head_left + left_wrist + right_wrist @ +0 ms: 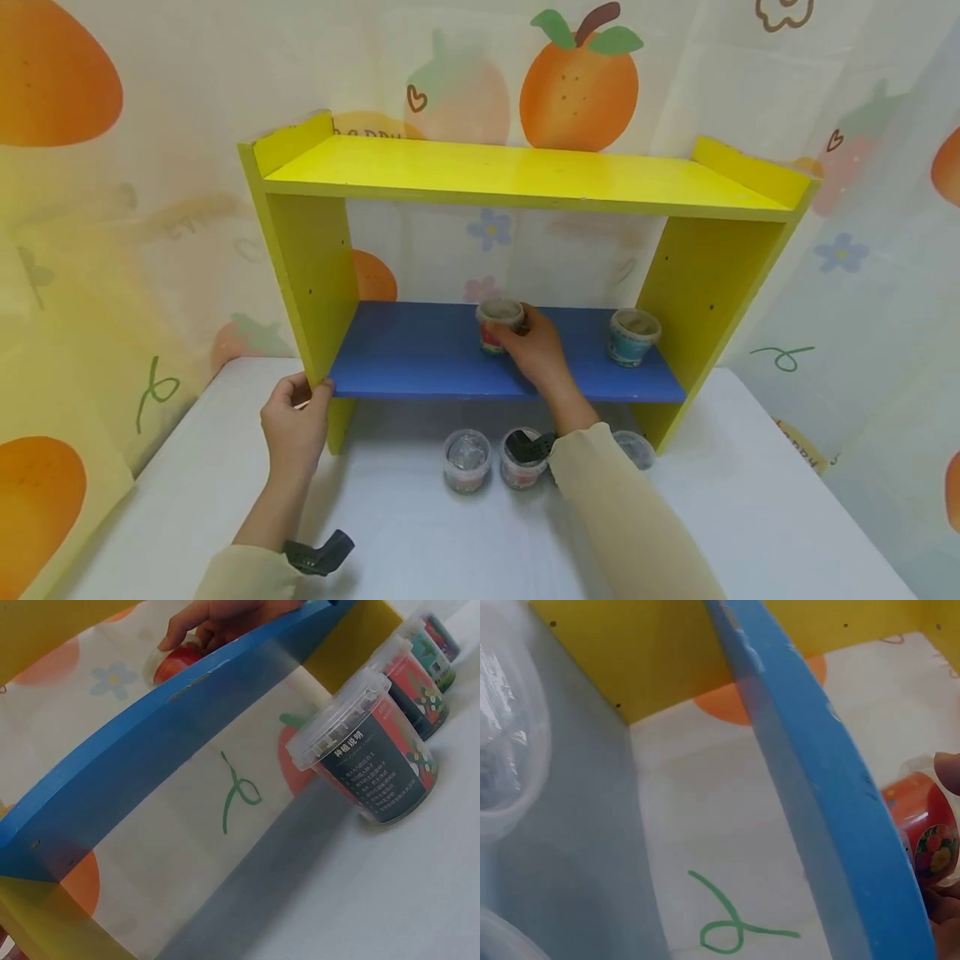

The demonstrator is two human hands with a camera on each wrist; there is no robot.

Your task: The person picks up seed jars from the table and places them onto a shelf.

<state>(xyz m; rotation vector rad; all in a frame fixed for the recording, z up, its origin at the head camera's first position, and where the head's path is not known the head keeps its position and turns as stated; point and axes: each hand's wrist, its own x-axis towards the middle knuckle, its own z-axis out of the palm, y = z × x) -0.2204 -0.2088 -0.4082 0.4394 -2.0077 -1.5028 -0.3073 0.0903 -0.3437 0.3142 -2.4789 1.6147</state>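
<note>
My right hand (542, 350) grips a small red plastic cup (489, 337) on the middle of the blue shelf board (412, 346), thumb at the front and fingers around the right side. In the right wrist view that red cup (928, 817) shows a flower picture, and part of the hand is cut off by the frame. My left hand (295, 429) pinches the lower left upright of the yellow-and-blue shelf (288, 250) at the board's front corner. A blue-green cup (632, 340) stands at the board's right end.
Several lidded clear-topped cups stand in a row on the white table (405, 542) under the board, among them a pink one (467, 475) and another (522, 477); my right forearm partly covers the row. Above runs the yellow top board (480, 171). A fruit-printed cloth (187, 167) hangs behind.
</note>
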